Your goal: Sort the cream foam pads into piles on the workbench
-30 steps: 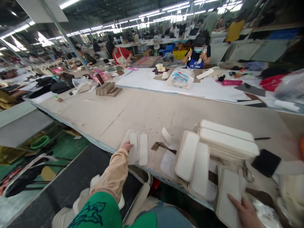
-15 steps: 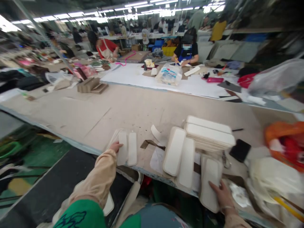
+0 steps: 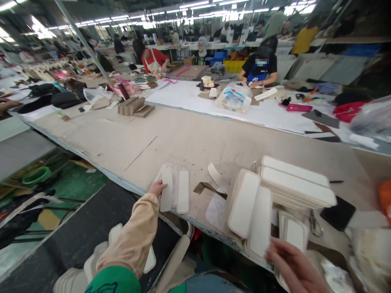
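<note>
My left hand [image 3: 157, 188] is closed on the left edge of a long white panel with rounded ends [image 3: 166, 191], thumb on top, at the table's near edge. Just right of it lies a similar narrow panel [image 3: 183, 192] with a pale border. My right hand [image 3: 295, 262] is over the near end of a small stack of bordered panels [image 3: 295, 232]. Its fingers are smeared by motion, so whether they grip a panel is unclear. To the left of that hand, two larger white panels [image 3: 244, 203] top overlapping piles.
Behind stands a tall stack of long panels [image 3: 297, 183], with a black phone [image 3: 338, 213] beside it. Brown scraps [image 3: 210, 189] lie mid-table. More panels [image 3: 91, 260] rest on a dark surface at lower left. Across the table, a person in a blue apron [image 3: 258, 75] works.
The view has swung left, shifting everything rightward. My right hand has come off the face of the panel it touched and is now blurred, nearer me. My left hand keeps its hold.
</note>
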Action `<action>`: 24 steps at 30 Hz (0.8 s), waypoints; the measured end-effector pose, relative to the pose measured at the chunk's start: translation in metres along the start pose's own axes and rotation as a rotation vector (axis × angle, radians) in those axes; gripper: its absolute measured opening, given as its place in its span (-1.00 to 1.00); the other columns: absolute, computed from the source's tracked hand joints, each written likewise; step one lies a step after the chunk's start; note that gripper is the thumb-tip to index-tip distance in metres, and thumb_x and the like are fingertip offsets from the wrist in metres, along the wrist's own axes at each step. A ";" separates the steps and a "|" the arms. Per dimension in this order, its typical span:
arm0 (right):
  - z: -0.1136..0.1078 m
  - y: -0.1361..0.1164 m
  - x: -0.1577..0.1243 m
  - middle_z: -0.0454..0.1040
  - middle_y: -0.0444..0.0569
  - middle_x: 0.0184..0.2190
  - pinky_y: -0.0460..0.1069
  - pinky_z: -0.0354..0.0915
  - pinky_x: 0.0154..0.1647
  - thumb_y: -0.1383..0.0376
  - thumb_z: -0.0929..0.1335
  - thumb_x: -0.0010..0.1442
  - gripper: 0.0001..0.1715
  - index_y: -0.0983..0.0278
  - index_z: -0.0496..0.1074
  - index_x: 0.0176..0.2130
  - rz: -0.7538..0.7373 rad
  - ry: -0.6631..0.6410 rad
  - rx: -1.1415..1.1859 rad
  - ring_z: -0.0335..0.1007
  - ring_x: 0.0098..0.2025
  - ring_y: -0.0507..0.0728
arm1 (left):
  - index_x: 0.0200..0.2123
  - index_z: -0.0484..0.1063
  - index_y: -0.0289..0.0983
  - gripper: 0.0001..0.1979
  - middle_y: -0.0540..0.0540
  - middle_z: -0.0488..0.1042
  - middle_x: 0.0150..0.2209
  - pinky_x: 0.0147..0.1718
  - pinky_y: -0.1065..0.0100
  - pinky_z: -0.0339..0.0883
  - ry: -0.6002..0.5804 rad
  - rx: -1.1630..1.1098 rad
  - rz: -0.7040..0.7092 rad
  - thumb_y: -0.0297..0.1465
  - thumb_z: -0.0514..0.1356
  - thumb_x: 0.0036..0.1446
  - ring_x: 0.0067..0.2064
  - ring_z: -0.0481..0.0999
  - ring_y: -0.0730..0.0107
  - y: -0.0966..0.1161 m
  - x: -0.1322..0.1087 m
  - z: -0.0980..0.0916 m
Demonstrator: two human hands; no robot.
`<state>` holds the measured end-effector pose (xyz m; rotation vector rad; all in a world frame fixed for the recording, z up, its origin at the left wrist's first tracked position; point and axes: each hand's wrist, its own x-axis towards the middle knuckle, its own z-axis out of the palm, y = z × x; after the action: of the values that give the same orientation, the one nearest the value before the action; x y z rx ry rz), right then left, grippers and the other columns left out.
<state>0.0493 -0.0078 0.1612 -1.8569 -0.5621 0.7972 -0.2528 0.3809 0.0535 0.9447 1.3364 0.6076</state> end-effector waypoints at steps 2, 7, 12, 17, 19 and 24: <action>0.069 -0.023 0.010 0.50 0.07 -0.20 0.08 0.44 -0.13 0.00 0.35 0.10 -0.41 0.26 0.34 0.03 0.017 -0.410 0.076 0.49 -0.20 0.21 | -0.20 0.46 -0.37 -0.47 -0.10 0.55 -0.41 -0.45 0.37 0.32 -0.003 -0.036 0.017 -0.34 0.38 -0.36 -0.33 0.53 0.22 -0.002 0.000 -0.008; 0.220 -0.010 0.059 0.25 0.21 0.16 0.18 0.20 0.16 0.24 0.39 0.01 -0.19 0.32 0.18 0.22 -0.385 -0.607 -0.430 0.25 0.13 0.28 | -0.16 0.42 -0.35 -0.40 -0.09 0.55 -0.39 -0.47 0.39 0.30 0.025 -0.120 0.055 -0.27 0.36 -0.37 -0.36 0.51 0.26 -0.009 -0.011 -0.029; 0.289 0.018 0.081 -0.14 0.33 0.34 0.28 -0.02 0.23 0.09 0.49 -0.09 0.19 0.31 -0.08 0.34 -0.426 -0.641 -0.902 -0.15 0.32 0.49 | -0.10 0.41 -0.33 -0.38 -0.10 0.54 -0.36 -0.49 0.39 0.30 0.038 -0.166 0.048 -0.21 0.34 -0.31 -0.37 0.50 0.27 -0.019 -0.034 -0.044; 0.310 0.025 0.090 0.12 0.36 0.20 0.21 0.14 0.10 0.13 0.43 0.01 0.06 0.42 -0.03 0.33 -0.309 -0.435 -1.057 0.10 0.16 0.45 | -0.10 0.42 -0.35 -0.35 -0.14 0.55 -0.33 -0.47 0.36 0.33 -0.009 -0.178 0.049 -0.20 0.36 -0.33 -0.34 0.52 0.20 -0.027 -0.038 -0.038; 0.312 0.023 0.094 0.21 0.32 0.11 0.17 0.18 0.08 0.19 0.42 0.00 0.07 0.44 -0.07 0.33 -0.309 -0.381 -1.041 0.18 0.09 0.41 | -0.11 0.42 -0.36 -0.38 -0.16 0.55 -0.30 -0.45 0.36 0.34 -0.030 -0.175 0.065 -0.20 0.34 -0.31 -0.31 0.52 0.20 -0.030 -0.032 -0.032; 0.314 0.021 0.106 0.27 0.35 0.02 0.14 0.22 0.05 0.33 0.45 -0.14 0.22 0.49 -0.17 0.34 -0.134 -0.397 -0.924 0.30 0.04 0.38 | -0.10 0.42 -0.36 -0.45 -0.15 0.55 -0.31 -0.45 0.35 0.33 -0.035 -0.115 0.102 -0.23 0.27 -0.21 -0.35 0.51 0.25 -0.035 -0.008 -0.010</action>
<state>-0.1107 0.2487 0.0230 -2.4437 -1.4799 0.8974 -0.2692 0.3588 0.0286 0.9290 1.2149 0.7354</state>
